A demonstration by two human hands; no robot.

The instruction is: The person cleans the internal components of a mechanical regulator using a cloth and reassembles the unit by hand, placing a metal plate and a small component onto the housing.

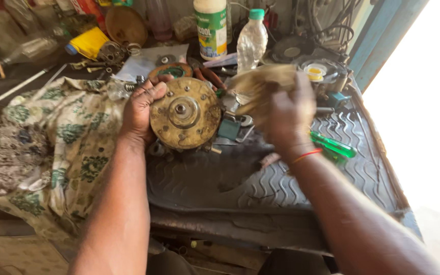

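Note:
My left hand (141, 109) grips a round brass-coloured metal part (185, 113) by its left rim, face toward me, with a hub at its centre and small holes around it. It is held just above a black ribbed rubber mat (260, 188). My right hand (287, 114) is blurred and holds a crumpled tan rag (258, 84) to the right of the disc, apart from it. A red thread circles my right wrist.
A patterned green and white cloth (52, 142) lies on the left. A green-handled screwdriver (334, 146) rests on the mat at the right. A white bottle (211, 28), a clear plastic bottle (252, 40), springs, pliers and small parts crowd the back. A blue door frame (383, 40) stands at right.

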